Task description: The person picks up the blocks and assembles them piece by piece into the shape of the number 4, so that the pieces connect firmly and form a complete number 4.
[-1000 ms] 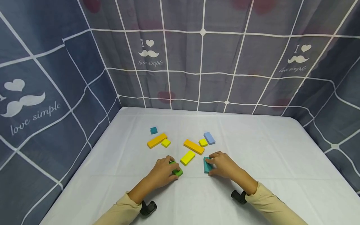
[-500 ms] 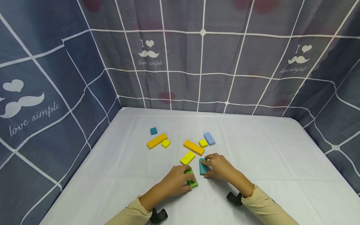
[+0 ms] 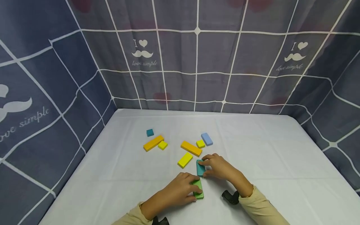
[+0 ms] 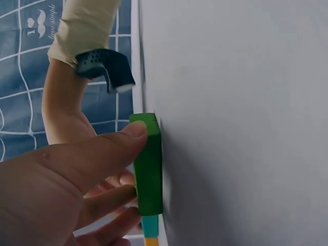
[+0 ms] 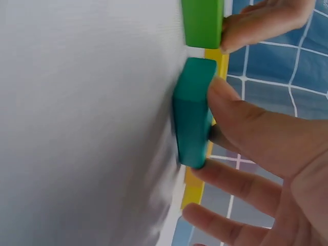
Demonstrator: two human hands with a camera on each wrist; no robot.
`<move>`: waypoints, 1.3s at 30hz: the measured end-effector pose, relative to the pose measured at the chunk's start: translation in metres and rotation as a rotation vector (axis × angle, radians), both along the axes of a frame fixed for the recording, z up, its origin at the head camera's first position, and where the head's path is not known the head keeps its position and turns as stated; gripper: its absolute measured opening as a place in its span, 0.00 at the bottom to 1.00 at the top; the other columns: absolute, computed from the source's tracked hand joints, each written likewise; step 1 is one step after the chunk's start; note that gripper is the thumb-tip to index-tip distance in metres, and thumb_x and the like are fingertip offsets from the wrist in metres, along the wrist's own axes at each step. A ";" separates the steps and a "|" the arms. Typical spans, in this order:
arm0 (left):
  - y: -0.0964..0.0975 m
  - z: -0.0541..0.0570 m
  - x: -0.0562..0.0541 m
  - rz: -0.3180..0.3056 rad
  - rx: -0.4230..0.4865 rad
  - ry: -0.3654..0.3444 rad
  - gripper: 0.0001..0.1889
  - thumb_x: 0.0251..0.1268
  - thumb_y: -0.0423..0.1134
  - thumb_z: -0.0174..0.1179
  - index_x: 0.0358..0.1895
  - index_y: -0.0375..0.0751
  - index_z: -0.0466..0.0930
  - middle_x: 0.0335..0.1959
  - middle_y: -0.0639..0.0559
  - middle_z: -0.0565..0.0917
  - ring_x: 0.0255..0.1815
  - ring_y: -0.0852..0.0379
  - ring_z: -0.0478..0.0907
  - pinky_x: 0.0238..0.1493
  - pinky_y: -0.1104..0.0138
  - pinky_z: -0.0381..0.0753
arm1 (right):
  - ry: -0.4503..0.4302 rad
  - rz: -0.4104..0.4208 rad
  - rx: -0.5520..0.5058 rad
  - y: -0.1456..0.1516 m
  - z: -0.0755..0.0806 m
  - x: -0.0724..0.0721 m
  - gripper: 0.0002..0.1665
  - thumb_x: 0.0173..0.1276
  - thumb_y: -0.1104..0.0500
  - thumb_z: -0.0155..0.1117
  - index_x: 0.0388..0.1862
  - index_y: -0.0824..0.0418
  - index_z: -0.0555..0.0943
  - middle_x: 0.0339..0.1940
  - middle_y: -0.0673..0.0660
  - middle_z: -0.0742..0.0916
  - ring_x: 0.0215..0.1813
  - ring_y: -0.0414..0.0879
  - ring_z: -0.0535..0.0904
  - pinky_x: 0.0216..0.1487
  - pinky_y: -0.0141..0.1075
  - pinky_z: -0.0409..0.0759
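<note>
My left hand (image 3: 181,190) holds a green rectangular block (image 3: 199,191) flat on the table, thumb at its near end and fingertips at the far end. Just beyond it, my right hand (image 3: 222,168) grips a teal rectangular block (image 3: 200,170) by its ends. The two blocks stand almost in line, the teal one farther from me. In the left wrist view the thumb presses the end of the green block (image 4: 147,169). A small gap shows between the teal block (image 5: 193,113) and the green one in the right wrist view.
Beyond the hands lie a yellow block (image 3: 185,160), an orange bar (image 3: 191,148), a small yellow block (image 3: 200,143) and a light blue block (image 3: 207,139). Farther left are another orange bar (image 3: 153,143), a yellow square (image 3: 162,145) and a teal cube (image 3: 150,132). Grey checked curtains (image 3: 180,87) surround the white table.
My left hand has brought the green block right and toward me, turning it nearly lengthwise. The right hand has shifted the teal block slightly left. The head view has turned a little.
</note>
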State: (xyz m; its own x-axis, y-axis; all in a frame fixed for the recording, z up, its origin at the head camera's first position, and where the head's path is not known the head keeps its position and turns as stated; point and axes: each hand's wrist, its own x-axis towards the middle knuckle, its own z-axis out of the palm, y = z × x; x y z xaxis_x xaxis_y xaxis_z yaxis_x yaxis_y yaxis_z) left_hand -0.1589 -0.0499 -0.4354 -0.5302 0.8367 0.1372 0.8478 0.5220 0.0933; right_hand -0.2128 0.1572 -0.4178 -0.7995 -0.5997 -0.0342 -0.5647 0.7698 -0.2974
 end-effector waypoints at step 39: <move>-0.001 -0.007 0.002 -0.098 0.059 0.055 0.13 0.54 0.51 0.63 0.45 0.62 0.83 0.56 0.59 0.77 0.51 0.62 0.72 0.47 0.71 0.71 | 0.015 0.043 -0.029 -0.009 -0.002 0.005 0.25 0.49 0.53 0.72 0.48 0.57 0.82 0.47 0.54 0.84 0.42 0.47 0.73 0.40 0.37 0.71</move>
State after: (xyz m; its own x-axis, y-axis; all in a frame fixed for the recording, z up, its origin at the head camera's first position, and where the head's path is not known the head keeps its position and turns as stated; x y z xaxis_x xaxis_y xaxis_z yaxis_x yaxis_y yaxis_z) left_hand -0.1568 -0.0510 -0.4422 -0.4369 0.8737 0.2138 0.8991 0.4316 0.0735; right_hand -0.2081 0.1482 -0.4201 -0.7733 -0.6341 -0.0044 -0.6018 0.7360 -0.3101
